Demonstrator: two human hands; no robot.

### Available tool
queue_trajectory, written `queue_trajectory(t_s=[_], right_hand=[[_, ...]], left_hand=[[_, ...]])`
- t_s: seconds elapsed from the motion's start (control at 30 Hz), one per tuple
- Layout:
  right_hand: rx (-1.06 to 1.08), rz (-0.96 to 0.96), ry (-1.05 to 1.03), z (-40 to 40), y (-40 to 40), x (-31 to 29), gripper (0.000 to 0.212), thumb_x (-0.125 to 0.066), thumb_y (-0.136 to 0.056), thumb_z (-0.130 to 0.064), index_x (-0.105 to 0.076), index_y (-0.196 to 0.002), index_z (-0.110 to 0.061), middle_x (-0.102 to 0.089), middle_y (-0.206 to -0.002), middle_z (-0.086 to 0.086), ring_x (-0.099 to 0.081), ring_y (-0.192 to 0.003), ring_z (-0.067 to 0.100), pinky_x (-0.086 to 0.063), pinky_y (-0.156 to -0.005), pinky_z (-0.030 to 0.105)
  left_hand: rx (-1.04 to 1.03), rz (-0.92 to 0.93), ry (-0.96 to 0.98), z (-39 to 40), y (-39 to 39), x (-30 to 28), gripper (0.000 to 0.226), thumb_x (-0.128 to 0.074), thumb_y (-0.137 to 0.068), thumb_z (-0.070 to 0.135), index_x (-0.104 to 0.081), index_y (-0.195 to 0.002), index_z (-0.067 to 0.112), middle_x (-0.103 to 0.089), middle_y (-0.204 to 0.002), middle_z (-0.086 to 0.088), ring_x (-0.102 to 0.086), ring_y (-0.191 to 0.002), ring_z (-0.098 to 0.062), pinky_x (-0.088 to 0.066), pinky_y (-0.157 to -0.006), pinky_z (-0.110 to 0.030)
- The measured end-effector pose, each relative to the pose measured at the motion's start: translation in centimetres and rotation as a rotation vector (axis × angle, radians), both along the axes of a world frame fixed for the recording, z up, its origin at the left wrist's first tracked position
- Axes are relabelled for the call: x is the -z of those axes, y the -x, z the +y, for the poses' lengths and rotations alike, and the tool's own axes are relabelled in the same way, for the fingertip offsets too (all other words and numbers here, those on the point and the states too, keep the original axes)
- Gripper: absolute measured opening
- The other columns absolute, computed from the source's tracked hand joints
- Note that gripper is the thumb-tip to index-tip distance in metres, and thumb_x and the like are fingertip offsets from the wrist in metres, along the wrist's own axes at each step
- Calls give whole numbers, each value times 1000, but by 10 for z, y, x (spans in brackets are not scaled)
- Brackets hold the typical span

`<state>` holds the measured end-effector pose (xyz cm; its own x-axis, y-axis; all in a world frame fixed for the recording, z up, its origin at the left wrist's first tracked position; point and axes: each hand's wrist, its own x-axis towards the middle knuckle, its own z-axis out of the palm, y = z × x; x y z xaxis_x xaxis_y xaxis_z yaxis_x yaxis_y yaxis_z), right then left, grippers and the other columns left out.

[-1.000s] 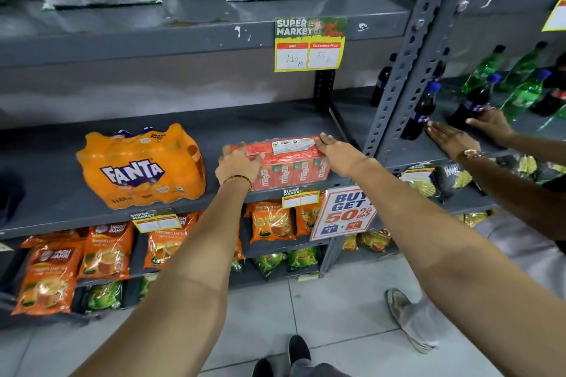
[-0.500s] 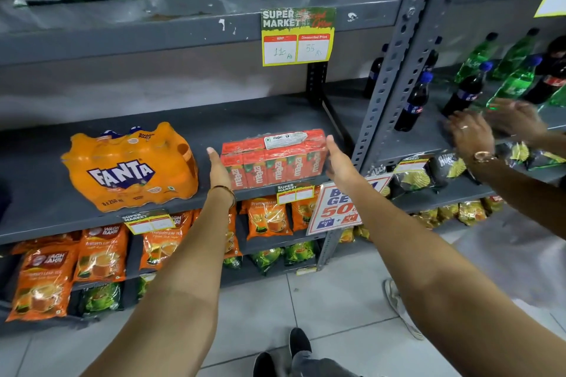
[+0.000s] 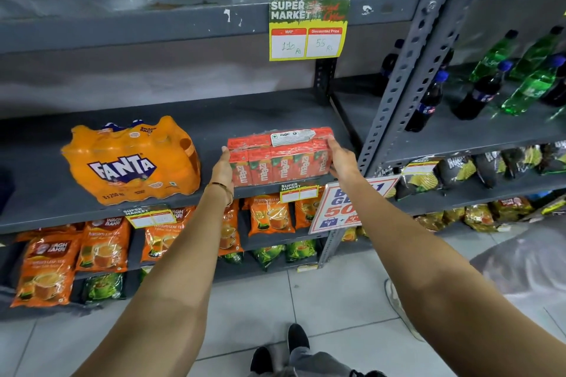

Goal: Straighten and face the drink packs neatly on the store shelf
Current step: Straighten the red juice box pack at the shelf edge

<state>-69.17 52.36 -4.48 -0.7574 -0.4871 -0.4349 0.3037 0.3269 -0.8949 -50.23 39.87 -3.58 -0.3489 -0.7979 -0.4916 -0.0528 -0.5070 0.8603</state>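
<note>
Red Maaza carton pack (image 3: 280, 156): at front edge of grey shelf (image 3: 46, 190), clasped between left hand (image 3: 223, 167) and right hand (image 3: 342, 159), palms flat on its ends. Orange Fanta pack (image 3: 131, 161) near, left, apart. Promo sign (image 3: 349, 205) below right forearm.

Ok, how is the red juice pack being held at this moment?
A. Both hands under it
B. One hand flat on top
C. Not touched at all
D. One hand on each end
D: the left hand presses the left end of the red pack and the right hand its right end, at the shelf front.
</note>
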Motion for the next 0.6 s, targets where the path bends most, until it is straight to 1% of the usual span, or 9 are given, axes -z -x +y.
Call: queue_trajectory(t_s=[0.07, 0.13, 0.2, 0.27, 0.33, 0.4, 0.43, 0.53, 0.6], right_hand=[[9, 23, -4, 2, 4, 4, 46, -54, -87, -56, -57, -103, -13, -71, -107, 11, -68, -98, 24, -51, -99, 43], [17, 21, 0, 5, 7, 5, 49, -56, -86, -55, -55, -110, -13, -69, -110, 11, -68, -98, 23, -52, -98, 42], [30, 12, 12, 7, 9, 2, 44, -56, -88, -52, -51, -108, -13, -67, -105, 8, -66, -94, 21, -52, -98, 40], [46, -1, 25, 8, 13, 1, 38, -55, -90, -47, -51, -104, -13, -66, -102, 8, -64, -90, 20, -51, -98, 39], [48, -4, 33, 9, 16, 2, 35, -55, -91, -46, -53, -101, -12, -67, -103, 8, -64, -90, 19, -51, -99, 40], [48, 3, 34, 11, 16, 1, 33, -54, -91, -46, -54, -94, -13, -66, -99, 7, -63, -90, 19, -50, -100, 40], [47, 4, 34, 11, 17, 0, 34, -54, -91, -47, -56, -95, -13, -66, -99, 7, -63, -91, 20, -49, -101, 40], [56, -2, 25, 12, 19, 0, 50, -54, -91, -47, -54, -121, -7, -67, -112, 10, -63, -92, 20, -50, -100, 40], [58, -5, 18, 14, 20, -2, 51, -54, -91, -46, -53, -124, -7, -66, -107, 9, -63, -92, 19, -50, -100, 39]], left_hand=[[15, -5, -9, 1, 3, -1, 43, -31, -98, 47, -57, -107, 14, -65, -105, -4, -62, -104, -24, -47, -97, -40], [23, -12, -24, 3, 7, -2, 41, -31, -98, 47, -55, -98, 14, -62, -108, -6, -61, -108, -25, -48, -95, -39], [32, -15, -31, 4, 11, -3, 39, -32, -98, 47, -53, -90, 15, -62, -102, -4, -62, -98, -22, -51, -85, -36], [38, -17, -23, 4, 14, -3, 39, -32, -98, 47, -53, -81, 19, -63, -92, -1, -64, -81, -17, -51, -74, -31], [45, -22, -17, 4, 16, -3, 38, -32, -98, 48, -51, -78, 22, -63, -84, 1, -61, -72, -14, -51, -71, -29], [53, -23, -12, 4, 17, -2, 39, -32, -98, 48, -52, -77, 22, -62, -80, 2, -61, -70, -13, -51, -71, -29], [57, -24, -10, 4, 18, -1, 39, -31, -98, 48, -52, -77, 22, -62, -79, 2, -61, -70, -13, -51, -71, -29], [63, -22, -10, 6, 20, 0, 39, -32, -98, 49, -52, -78, 22, -63, -79, 2, -61, -71, -13, -51, -72, -29], [65, -27, -9, 6, 22, 0, 39, -32, -97, 49, -53, -78, 22, -63, -79, 2, -62, -71, -13, -52, -72, -30]])
